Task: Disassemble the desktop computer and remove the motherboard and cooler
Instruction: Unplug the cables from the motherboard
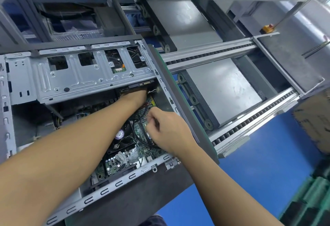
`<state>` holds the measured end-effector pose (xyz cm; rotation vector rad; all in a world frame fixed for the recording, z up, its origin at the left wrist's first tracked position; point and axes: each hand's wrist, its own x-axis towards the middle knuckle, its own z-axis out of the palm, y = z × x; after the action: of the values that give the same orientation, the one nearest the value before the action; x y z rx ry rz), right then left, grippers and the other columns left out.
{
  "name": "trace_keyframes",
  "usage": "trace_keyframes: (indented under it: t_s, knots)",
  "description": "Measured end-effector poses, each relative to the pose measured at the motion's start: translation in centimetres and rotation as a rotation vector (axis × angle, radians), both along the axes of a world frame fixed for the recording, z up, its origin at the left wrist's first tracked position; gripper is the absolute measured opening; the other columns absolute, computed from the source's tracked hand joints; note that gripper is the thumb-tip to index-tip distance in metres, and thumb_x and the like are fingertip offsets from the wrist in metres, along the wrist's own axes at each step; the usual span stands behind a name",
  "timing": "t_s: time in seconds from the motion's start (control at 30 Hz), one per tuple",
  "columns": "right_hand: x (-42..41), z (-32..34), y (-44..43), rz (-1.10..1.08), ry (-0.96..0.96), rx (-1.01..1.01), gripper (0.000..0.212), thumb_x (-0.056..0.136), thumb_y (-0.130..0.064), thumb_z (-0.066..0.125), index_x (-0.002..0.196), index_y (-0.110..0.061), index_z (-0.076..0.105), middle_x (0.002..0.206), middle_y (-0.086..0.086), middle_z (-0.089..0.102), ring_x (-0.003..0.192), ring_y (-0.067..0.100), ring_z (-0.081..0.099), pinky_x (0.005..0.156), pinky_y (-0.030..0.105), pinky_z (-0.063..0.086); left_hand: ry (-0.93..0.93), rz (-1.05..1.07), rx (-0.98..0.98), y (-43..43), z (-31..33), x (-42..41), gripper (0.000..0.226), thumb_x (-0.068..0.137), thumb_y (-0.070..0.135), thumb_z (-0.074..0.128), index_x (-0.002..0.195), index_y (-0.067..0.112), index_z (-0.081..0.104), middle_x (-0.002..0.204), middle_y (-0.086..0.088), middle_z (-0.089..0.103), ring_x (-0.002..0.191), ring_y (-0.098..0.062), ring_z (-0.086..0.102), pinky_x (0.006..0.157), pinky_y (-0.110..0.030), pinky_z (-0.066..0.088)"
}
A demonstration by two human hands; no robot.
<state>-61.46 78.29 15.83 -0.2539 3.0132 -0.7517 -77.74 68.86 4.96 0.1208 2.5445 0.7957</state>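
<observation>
Tight quarters inside the open case: a steel drive cage spans its far half, leaving only a low gap beneath, into which the left hand reaches, fingers hidden. The near half lies open from above, though the fan rises from the board and black cables loop across the strip between fan and right wall, where the right hand sits with curled fingers (both forearms cross the opening). Beyond that wall, the conveyor's rails and grey panels lie unobstructed from above
</observation>
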Motion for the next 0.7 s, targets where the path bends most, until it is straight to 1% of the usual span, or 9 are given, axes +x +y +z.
trace_keyframes:
  t_s: [0.07, 0.13, 0.17, 0.3, 0.37, 0.5, 0.57, 0.63, 0.7]
  knots:
    - [0.0, -0.1, 0.0, -0.001, -0.002, 0.003, 0.007, 0.091, -0.019, 0.049, 0.084, -0.02, 0.052, 0.057, -0.003, 0.05, 0.052, 0.014, 0.044, 0.046, 0.032, 0.035, -0.058, -0.004, 0.043, 0.0, -0.5, -0.2, 0.018, 0.103, 0.029, 0.028, 0.104, 0.026, 0.046, 0.125, -0.019, 0.058, 0.094, -0.025, 0.056, 0.085, -0.033, 0.039]
    - [0.0, -0.1, 0.0, -0.002, 0.002, 0.0, 0.008, 0.091, -0.019, 0.049, 0.084, -0.02, 0.052, 0.057, -0.004, 0.049, 0.052, 0.014, 0.044, 0.046, 0.032, 0.035, -0.079, -0.083, 0.042, -0.2, -0.7, -0.2, 0.031, 0.104, 0.037, 0.027, 0.113, 0.023, 0.052, 0.138, -0.021, 0.053, 0.122, -0.034, 0.053, 0.104, -0.042, 0.038]
    - [0.0, -0.2, 0.0, -0.003, 0.004, -0.001, 0.008, 0.091, -0.019, 0.049, 0.084, -0.02, 0.051, 0.057, -0.004, 0.049, 0.052, 0.014, 0.044, 0.047, 0.033, 0.035, -0.071, -0.111, 0.025, -0.1, -0.8, -0.3, 0.039, 0.104, 0.038, 0.028, 0.119, 0.017, 0.057, 0.138, -0.02, 0.053, 0.125, -0.036, 0.052, 0.106, -0.044, 0.038]
    - [0.1, -0.2, 0.0, -0.003, 0.012, 0.002, 0.007, 0.09, -0.018, 0.049, 0.084, -0.021, 0.051, 0.057, -0.006, 0.047, 0.053, 0.014, 0.042, 0.046, 0.031, 0.032, 0.036, -0.151, -0.042, 0.1, -0.1, 0.0, 0.02, 0.102, 0.02, 0.034, 0.106, 0.015, 0.053, 0.11, -0.013, 0.061, 0.082, -0.024, 0.054, 0.075, -0.033, 0.04]
    - [0.0, -0.2, 0.0, -0.002, 0.008, 0.007, 0.006, 0.09, -0.019, 0.049, 0.084, -0.021, 0.051, 0.057, -0.006, 0.047, 0.052, 0.014, 0.043, 0.045, 0.029, 0.03, 0.018, -0.112, -0.001, 0.2, 0.2, 0.0, 0.019, 0.102, 0.02, 0.035, 0.109, 0.016, 0.052, 0.098, -0.008, 0.055, 0.082, -0.024, 0.052, 0.073, -0.031, 0.038]
    - [0.0, -0.2, 0.0, 0.005, 0.001, 0.027, 0.007, 0.09, -0.019, 0.049, 0.085, -0.021, 0.052, 0.059, -0.005, 0.05, 0.054, 0.015, 0.046, 0.046, 0.031, 0.033, -0.033, -0.064, 0.034, 0.2, 0.2, -0.3, 0.028, 0.101, 0.016, 0.034, 0.075, 0.016, 0.044, 0.078, -0.009, 0.052, 0.067, -0.021, 0.046, 0.064, -0.031, 0.038]
    - [-0.1, -0.2, 0.0, 0.016, -0.01, 0.052, 0.006, 0.091, -0.02, 0.049, 0.085, -0.021, 0.052, 0.059, -0.006, 0.05, 0.055, 0.016, 0.047, 0.047, 0.03, 0.034, -0.116, -0.027, 0.069, 0.2, 0.1, -0.5, 0.033, 0.101, 0.018, 0.032, 0.068, 0.018, 0.038, 0.069, -0.005, 0.042, 0.059, -0.018, 0.037, 0.054, -0.028, 0.029]
    - [-0.2, -0.1, -0.1, 0.033, -0.031, 0.086, 0.007, 0.092, -0.022, 0.048, 0.087, -0.022, 0.054, 0.059, -0.005, 0.052, 0.056, 0.018, 0.05, 0.049, 0.032, 0.04, -0.17, -0.025, 0.107, 0.2, 0.5, -0.7, 0.037, 0.103, 0.022, 0.029, 0.066, 0.023, 0.031, 0.068, 0.0, 0.033, 0.057, -0.014, 0.026, 0.051, -0.027, 0.018]
    - [-0.3, 0.0, -0.2, 0.044, -0.045, 0.129, 0.009, 0.093, -0.023, 0.047, 0.09, -0.022, 0.056, 0.061, -0.004, 0.055, 0.057, 0.019, 0.052, 0.052, 0.035, 0.046, -0.163, -0.075, 0.146, 0.1, 1.0, -0.7, 0.038, 0.105, 0.025, 0.027, 0.068, 0.028, 0.031, 0.071, 0.007, 0.03, 0.059, -0.006, 0.025, 0.052, -0.021, 0.02]
